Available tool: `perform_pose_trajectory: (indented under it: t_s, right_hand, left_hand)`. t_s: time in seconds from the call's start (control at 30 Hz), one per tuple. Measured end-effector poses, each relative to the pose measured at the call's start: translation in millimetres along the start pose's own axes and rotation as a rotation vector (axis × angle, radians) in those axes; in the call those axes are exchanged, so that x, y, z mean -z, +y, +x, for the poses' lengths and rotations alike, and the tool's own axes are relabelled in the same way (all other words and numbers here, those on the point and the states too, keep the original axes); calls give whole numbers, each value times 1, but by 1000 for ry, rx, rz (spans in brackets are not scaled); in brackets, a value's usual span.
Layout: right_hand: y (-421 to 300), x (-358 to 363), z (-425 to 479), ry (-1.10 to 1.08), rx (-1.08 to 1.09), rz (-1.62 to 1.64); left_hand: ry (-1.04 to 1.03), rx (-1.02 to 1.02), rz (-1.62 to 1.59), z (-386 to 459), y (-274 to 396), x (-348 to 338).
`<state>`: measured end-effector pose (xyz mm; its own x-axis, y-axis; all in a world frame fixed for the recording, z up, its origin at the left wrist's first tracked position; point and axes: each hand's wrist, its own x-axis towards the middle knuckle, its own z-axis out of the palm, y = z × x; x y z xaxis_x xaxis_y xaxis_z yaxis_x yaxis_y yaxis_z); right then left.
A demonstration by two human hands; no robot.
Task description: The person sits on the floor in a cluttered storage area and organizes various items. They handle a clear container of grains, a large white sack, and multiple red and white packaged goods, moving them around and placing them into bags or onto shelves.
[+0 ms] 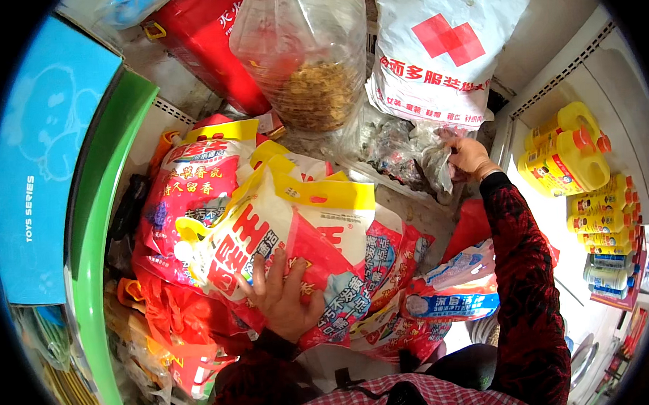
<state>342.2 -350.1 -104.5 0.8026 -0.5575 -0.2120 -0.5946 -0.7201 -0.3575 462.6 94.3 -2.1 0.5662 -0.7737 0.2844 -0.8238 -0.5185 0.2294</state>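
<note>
Spread over a red, white and yellow laundry powder bag [327, 256], my left hand [282, 294] rests with its fingers apart. More powder bags [188, 192] of the same kind lie beneath it and to the left. At the right, my right hand [468, 158] pinches a crumpled grey-white plastic bag [437, 162] at the corner of a clear tray-like container with dark crumpled stuff in it. Just above that hand stands a white plastic carrier bag [437, 51] with red print.
A clear plastic tub [302, 57] with brownish contents and a red box [204, 50] stand at the back. Yellow bottles [564, 159] line the right shelf. A blue box [56, 160] and a green shelf edge [94, 212] bound the left. Red plastic bags [177, 312] lie lower left.
</note>
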Motion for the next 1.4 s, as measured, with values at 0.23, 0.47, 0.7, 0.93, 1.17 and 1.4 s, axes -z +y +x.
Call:
perform_pose_trajectory:
  t_s: [0.23, 0.47, 0.7, 0.93, 1.17, 1.4]
  right_hand:
    - [11, 4, -2, 9, -38, 237]
    - [-46, 98, -46, 79, 11, -258]
    - [-22, 151, -138, 34, -104, -591]
    - [-78, 103, -96, -46, -57, -315]
    - [-40, -39, -16, -177, -127, -122]
    - [-9, -37, -15, 120, -117, 564]
  left_hand:
    - [7, -2, 8, -2, 0, -1]
    - [43, 2, -38, 2, 1, -2]
    - [64, -23, -53, 3, -1, -1]
    - [64, -39, -31, 3, -1, -1]
    - [-44, -20, 9, 5, 2, 3]
    - [-130, 42, 12, 2, 0, 5]
